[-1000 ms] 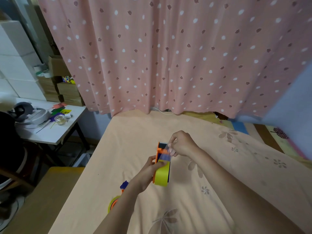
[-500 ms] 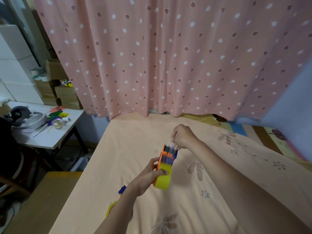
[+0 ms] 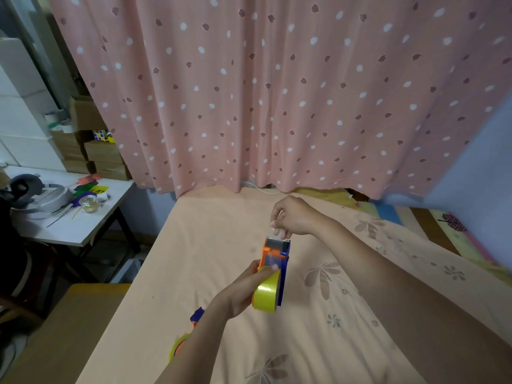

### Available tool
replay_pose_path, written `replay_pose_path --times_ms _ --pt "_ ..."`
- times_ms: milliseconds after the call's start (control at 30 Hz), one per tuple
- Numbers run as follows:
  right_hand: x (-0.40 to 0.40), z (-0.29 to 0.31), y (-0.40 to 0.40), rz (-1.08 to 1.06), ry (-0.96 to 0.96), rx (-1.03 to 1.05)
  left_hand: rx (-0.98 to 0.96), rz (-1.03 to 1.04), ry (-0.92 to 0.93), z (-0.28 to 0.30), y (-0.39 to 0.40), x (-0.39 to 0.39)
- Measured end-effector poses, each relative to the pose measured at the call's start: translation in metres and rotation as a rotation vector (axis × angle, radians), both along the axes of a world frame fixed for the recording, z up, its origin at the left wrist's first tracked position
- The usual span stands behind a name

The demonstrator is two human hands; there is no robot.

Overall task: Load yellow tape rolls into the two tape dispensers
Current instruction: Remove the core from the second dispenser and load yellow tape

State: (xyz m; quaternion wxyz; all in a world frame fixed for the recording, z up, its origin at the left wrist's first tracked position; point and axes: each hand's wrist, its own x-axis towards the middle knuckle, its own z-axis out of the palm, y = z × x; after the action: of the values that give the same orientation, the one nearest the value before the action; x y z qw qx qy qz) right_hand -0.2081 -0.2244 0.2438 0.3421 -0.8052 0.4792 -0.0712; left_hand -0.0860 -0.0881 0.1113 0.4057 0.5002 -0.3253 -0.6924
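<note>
Comparing with a moment before, I saw my right hand [image 3: 295, 217] had lifted slightly clear of the tape dispenser [image 3: 274, 261], its fingers [image 3: 279, 231] pinched together just above the dispenser's front end; whether they held a tape end I could not tell. My left hand [image 3: 243, 289] gripped the dispenser from the left, thumb on the yellow tape roll [image 3: 267, 295]. A second dispenser [image 3: 188, 333] lay on the bed [image 3: 194, 245] under my left forearm.

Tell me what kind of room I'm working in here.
Probably a bedroom at home: a bed with a floral sheet, a dotted pink curtain behind it, and a cluttered side table by stacked cardboard boxes.
</note>
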Motion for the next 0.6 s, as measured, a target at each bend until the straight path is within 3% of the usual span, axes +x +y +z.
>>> replay_pose_path --times_ms 367,500,600 --pt "-0.002 0.0 -0.012 0.064 0.023 0.062 -0.007 -0.069 -0.077 -0.004 -0.004 0.001" --pt "0.0 -0.002 -0.016 0.066 0.012 0.086 0.015 -0.027 -0.012 -0.007 0.0 0.005" --pt "-0.012 -0.008 -0.017 -0.009 -0.098 0.138 0.022 0.026 0.08 -0.011 0.006 0.015"
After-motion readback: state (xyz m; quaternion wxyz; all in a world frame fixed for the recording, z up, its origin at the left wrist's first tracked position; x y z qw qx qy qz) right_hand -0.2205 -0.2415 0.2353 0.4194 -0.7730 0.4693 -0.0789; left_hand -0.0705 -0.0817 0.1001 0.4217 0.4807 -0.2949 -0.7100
